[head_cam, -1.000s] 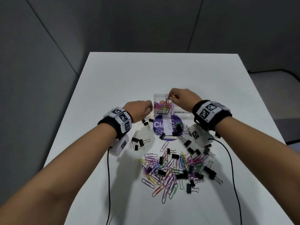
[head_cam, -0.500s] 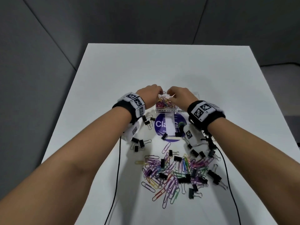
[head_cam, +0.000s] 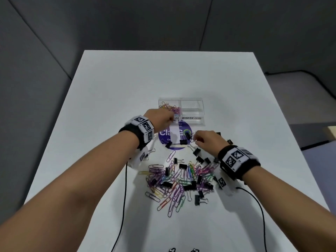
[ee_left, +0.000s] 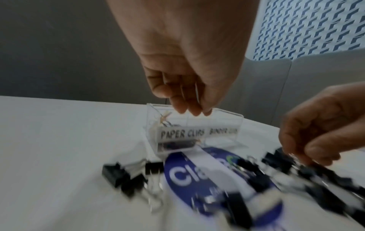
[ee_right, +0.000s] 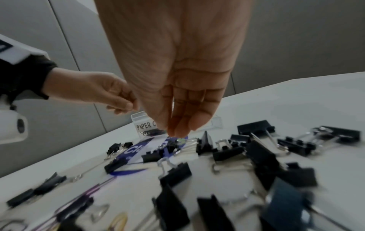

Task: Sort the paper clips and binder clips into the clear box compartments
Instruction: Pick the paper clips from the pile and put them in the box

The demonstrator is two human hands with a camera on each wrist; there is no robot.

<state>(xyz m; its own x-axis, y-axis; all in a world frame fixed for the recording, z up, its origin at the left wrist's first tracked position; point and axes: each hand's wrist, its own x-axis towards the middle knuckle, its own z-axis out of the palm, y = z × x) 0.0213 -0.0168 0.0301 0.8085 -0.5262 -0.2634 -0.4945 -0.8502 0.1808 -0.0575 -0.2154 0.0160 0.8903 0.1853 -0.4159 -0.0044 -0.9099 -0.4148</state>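
The clear box (head_cam: pixel 192 99) has coloured paper clips (head_cam: pixel 171 108) in its left compartment; the right one, labelled for binder clips, holds nothing. My left hand (head_cam: pixel 161 118) hovers at the box's front left corner, fingers (ee_left: pixel 189 107) hanging loosely together with nothing seen in them. My right hand (head_cam: pixel 197 140) is lower and nearer. Its bunched fingertips (ee_right: pixel 177 132) pinch the wire handle of a black binder clip (head_cam: pixel 188 136) lying on the purple sticker. A mixed pile of paper clips and binder clips (head_cam: pixel 178 179) lies between my forearms.
A round purple sticker (head_cam: pixel 165 138) lies just in front of the box. More binder clips (ee_right: pixel 256 129) are scattered right of it and a few (ee_left: pixel 116 173) to its left. Black wrist cables (head_cam: pixel 125 197) trail toward the table's near edge.
Both hands have left the paper clip compartment. The left drew back to the box's front corner. The right dropped toward me onto a binder clip on the sticker.
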